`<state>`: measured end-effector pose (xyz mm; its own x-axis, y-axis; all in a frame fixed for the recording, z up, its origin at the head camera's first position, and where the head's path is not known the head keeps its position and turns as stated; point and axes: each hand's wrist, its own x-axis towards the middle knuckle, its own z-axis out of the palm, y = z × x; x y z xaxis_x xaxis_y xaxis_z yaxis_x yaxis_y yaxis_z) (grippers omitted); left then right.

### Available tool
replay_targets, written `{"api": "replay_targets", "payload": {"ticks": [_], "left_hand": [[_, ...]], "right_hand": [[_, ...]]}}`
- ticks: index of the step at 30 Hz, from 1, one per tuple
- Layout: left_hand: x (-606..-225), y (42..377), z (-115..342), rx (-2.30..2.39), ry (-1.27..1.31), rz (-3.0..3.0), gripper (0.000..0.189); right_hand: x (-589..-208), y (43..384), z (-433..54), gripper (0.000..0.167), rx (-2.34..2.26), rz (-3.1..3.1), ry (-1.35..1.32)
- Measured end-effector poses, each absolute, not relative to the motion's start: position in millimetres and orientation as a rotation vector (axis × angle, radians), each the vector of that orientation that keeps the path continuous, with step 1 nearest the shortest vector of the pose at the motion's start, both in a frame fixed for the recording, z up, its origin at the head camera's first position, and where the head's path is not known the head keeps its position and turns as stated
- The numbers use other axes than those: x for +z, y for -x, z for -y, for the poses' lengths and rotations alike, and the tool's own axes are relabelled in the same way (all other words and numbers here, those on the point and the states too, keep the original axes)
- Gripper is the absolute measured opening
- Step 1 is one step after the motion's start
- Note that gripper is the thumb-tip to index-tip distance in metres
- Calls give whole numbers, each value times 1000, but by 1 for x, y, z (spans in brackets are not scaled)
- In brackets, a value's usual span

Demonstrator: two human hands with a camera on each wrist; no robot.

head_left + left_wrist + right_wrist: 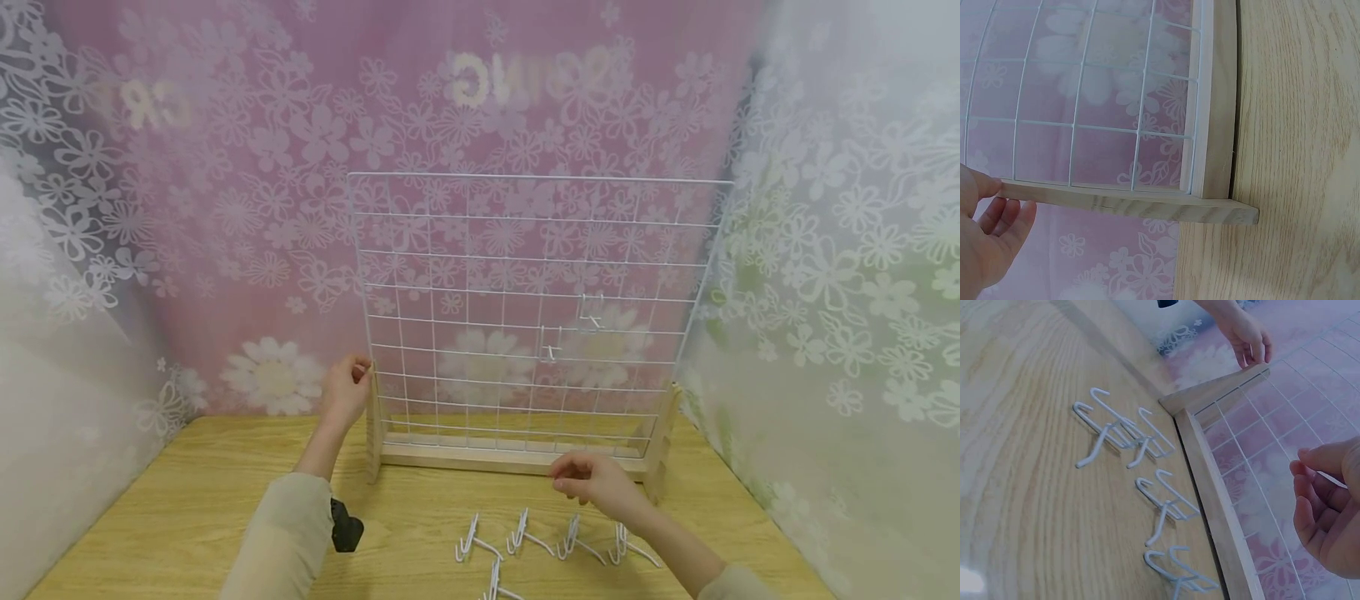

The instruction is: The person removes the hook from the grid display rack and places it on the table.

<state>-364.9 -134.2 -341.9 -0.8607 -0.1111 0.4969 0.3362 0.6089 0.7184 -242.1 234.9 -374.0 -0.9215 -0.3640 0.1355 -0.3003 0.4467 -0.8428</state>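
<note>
A white wire grid panel (540, 177) stands upright in a wooden stand with a side post (374, 442) at each end. My left hand (347, 390) pinches the top end of the left post; in the left wrist view its thumb lies on one side of the wood and its fingers curl at the other. Low in front of the grid's right part, my right hand (596, 486) hovers with loosely curled fingers and nothing seen between them. Two white wire hooks hang on the grid, a lower hook (551, 354) and an upper hook (594, 322).
Several more white double-pronged hooks (1162, 519) lie on the wood-grain table (420, 525) in front of the stand, four in a row and another nearer me. A floral pink curtain (262, 250) hangs behind, with pale flowered sheets at both sides.
</note>
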Motion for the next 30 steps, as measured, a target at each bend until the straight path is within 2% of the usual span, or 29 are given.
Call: {"api": "replay_targets", "payload": {"ticks": [11, 20, 30], "left_hand": [[-342, 363, 134, -1179, 174, 2341, 12], [-344, 367, 135, -1172, 182, 2304, 10], [-343, 366, 135, -1176, 194, 2293, 10]], "right_hand": [[-354, 258, -240, 31, -1545, -2623, 517], [-327, 275, -237, 29, -1694, -2675, 461], [-307, 294, -235, 35, -1793, -2696, 406]]}}
